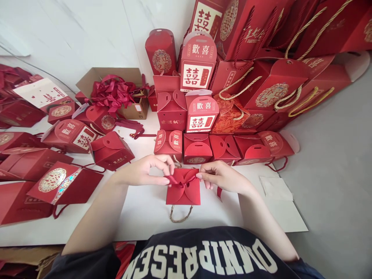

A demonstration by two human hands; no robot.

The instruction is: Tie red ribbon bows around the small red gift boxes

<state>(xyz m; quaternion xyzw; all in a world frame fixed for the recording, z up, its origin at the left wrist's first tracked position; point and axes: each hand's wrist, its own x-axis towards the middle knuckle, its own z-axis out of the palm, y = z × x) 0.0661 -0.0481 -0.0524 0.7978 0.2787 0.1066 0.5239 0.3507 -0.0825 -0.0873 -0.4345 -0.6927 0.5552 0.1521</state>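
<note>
A red gift box (178, 196) with curved, overlapping top flaps stands on the white table in front of me. Dark red ribbon (188, 179) is knotted in a bow over the middle of its top. My left hand (151, 170) pinches the bow's left side between thumb and fingers. On the other side, my right hand (216, 176) has the bow's right side in its fingertips, and a ribbon tail (219, 193) hangs below that hand. A twisted cord handle (180, 221) loops out from the box's near side onto the table.
Red gift boxes and bags with cord handles are stacked along the back and right, with a row of small boxes (197, 147) just beyond my hands. More boxes (65, 182) crowd the left. A cardboard carton (136, 77) holds heaped ribbon (113, 93). White paper (276, 188) lies right.
</note>
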